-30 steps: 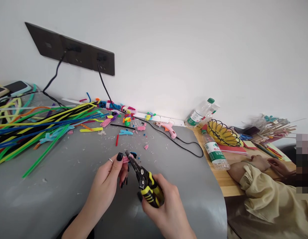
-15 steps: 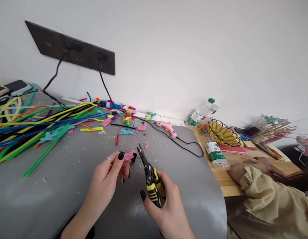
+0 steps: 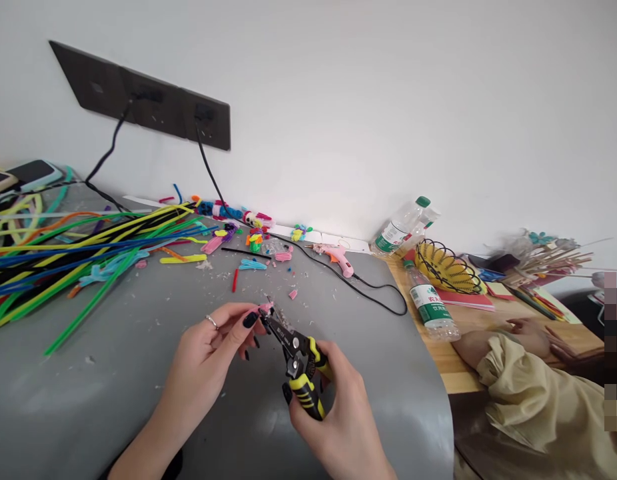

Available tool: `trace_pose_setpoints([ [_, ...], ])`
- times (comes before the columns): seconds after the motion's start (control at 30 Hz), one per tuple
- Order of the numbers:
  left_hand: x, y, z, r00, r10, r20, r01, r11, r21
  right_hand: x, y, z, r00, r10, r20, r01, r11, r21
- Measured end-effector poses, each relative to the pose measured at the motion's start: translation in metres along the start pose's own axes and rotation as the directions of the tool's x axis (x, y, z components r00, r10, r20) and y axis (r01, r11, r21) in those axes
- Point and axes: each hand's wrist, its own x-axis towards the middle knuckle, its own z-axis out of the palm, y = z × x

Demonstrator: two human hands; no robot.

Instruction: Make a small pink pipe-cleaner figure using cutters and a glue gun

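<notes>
1. Pink and fuzzy, a short scrap of pipe cleaner (image 3: 265, 307) sits pinched between the thumb and forefinger tips of your left hand (image 3: 208, 353), just above the middle of the grey table (image 3: 113, 400).
2. The nose of the pliers (image 3: 296, 363) meets that scrap right beside your dark-nailed fingertips. A squeeze slightly off line would likely nip skin instead of fuzz.
3. The scrap is small and the hold on it is slight. A loose pinch could let it spring off into the cuttings littering the table and be lost there.
4. Your left hand lies low, palm turned inward. The spare fingers curl beneath the pinch, and a ring shows on one of them.
5. Your right hand (image 3: 338, 420) is clenched around the yellow-and-black handles, angling the tool up and to the left. Whether its tip is fully closed cannot be told.
6. Long pipe cleaners (image 3: 78, 257) fan out at far left. A pink glue gun (image 3: 340, 260) lies beyond your hands, and another person's sleeve (image 3: 528, 393) rests well apart at right.
</notes>
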Motion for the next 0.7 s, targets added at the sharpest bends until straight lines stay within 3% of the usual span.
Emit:
trace_pose_setpoints([
  [0.23,-0.0012,0.0026,-0.0051,1.0,0.014,0.004,-0.015,0.995,0.096,0.004,-0.001,-0.0024,0.999,-0.032,-0.004,0.032,0.999,-0.032],
  [0.7,0.0001,0.001,-0.0028,0.995,-0.049,0.082,0.05,0.999,-0.006,0.0074,0.0044,-0.0002,1.0,0.028,-0.009,-0.027,0.997,0.067],
])
